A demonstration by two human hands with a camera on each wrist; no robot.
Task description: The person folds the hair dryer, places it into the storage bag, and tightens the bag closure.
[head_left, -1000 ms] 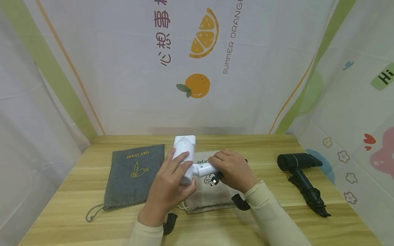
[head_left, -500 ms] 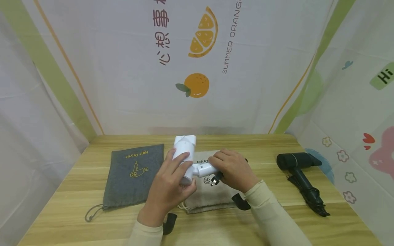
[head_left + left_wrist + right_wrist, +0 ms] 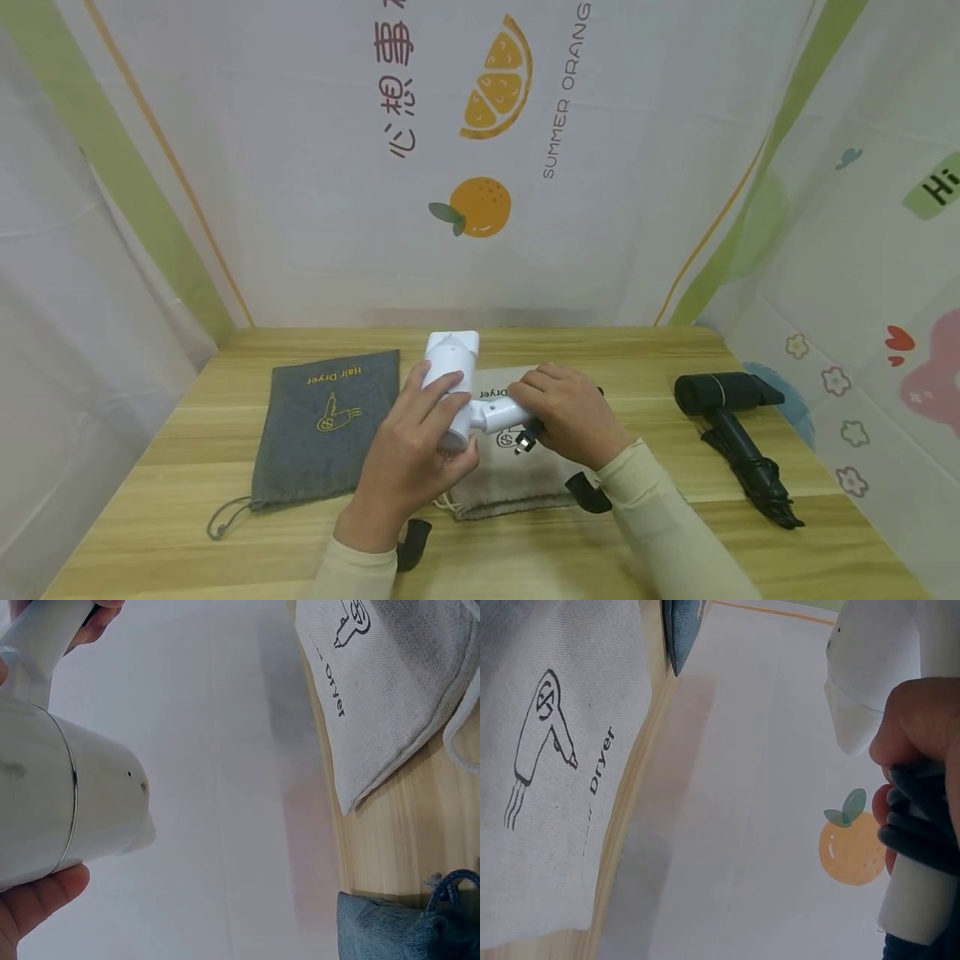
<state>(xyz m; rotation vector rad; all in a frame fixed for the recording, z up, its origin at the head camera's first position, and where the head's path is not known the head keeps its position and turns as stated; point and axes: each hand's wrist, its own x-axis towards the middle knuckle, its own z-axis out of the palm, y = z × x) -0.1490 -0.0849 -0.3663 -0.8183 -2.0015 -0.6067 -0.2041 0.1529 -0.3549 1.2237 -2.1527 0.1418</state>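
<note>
A white hair dryer (image 3: 452, 362) is held above the table in both hands, its flat nozzle pointing away. My left hand (image 3: 412, 446) grips the barrel, fingers over the top and thumb beneath; in the left wrist view the thumb (image 3: 56, 896) presses under the barrel. Around the handle, my right hand (image 3: 572, 414) holds both the handle and a folded black cord (image 3: 922, 821). The cord's plug (image 3: 528, 437) sticks out below that hand. Behind the dryer lies a beige drawstring bag (image 3: 517, 487) printed with a hair dryer, partly hidden by the hands.
To the left lies a grey drawstring bag (image 3: 307, 450) marked "Hair Dryer". A black hair dryer (image 3: 738, 437) with its cord wound on the handle lies at the right. A printed white curtain (image 3: 337, 208) stands behind the wooden table (image 3: 165, 517).
</note>
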